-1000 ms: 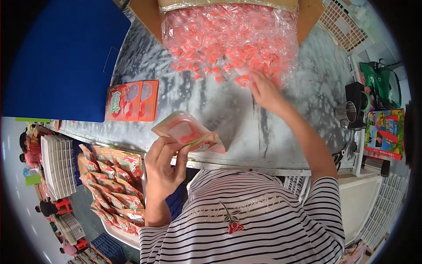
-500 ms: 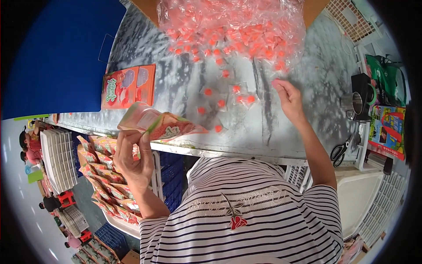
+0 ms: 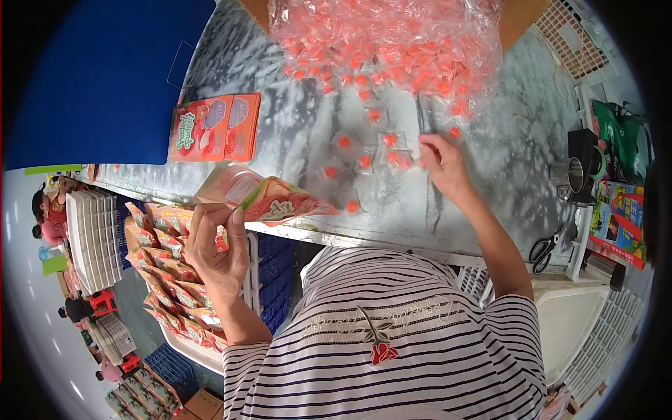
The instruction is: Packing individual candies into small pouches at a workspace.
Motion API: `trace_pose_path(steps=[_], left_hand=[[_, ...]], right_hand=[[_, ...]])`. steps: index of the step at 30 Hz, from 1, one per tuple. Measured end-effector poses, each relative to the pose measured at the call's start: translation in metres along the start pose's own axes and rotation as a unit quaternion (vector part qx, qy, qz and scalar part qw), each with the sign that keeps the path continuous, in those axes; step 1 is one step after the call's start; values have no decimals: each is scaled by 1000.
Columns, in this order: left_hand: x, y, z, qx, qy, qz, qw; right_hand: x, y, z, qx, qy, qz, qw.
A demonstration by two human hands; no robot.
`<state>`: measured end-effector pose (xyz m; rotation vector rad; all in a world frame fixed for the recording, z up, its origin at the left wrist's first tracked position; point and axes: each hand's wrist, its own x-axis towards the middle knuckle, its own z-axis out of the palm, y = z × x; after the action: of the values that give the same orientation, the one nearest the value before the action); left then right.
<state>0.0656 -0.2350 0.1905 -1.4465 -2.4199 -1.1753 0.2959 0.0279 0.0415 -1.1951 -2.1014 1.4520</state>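
My left hand (image 3: 218, 248) is closed on the edge of a printed red and green pouch (image 3: 269, 201), holding it tilted above the table's front edge. The pouch's wide end faces left and its pointed corner faces right. Over the table, my right hand (image 3: 442, 164) has its thumb and forefinger slightly apart, beside a wrapped red candy (image 3: 404, 162). Nothing shows between those fingers. Several more clear-wrapped candies lie loose around it, such as one behind the hand (image 3: 454, 131) and one near the pouch tip (image 3: 351, 206).
A cardboard box (image 3: 523, 21) lined with a plastic bag (image 3: 392, 42) spills candies at the back. Flat pouches (image 3: 210, 127) lie at left beside a blue panel (image 3: 91, 84). Filled pouches (image 3: 175, 273) stand in rows lower left. Scissors (image 3: 544, 253) and a metal cup (image 3: 568, 171) are at right.
My right hand has moved left and nearer, away from the candy at its fingertips, toward the loose ones. My left hand still holds the pouch. The whole view has shifted slightly.
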Motion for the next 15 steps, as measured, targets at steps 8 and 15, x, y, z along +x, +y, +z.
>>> trace_pose_path(steps=[8,15], left_hand=[[4,-1,4,-7,-1,2,1000],[3,1,4,4,2,15,1000]], right_hand=[[8,5,6,-134,107,-251,953],[3,-23,71,-198,15,-359,912]])
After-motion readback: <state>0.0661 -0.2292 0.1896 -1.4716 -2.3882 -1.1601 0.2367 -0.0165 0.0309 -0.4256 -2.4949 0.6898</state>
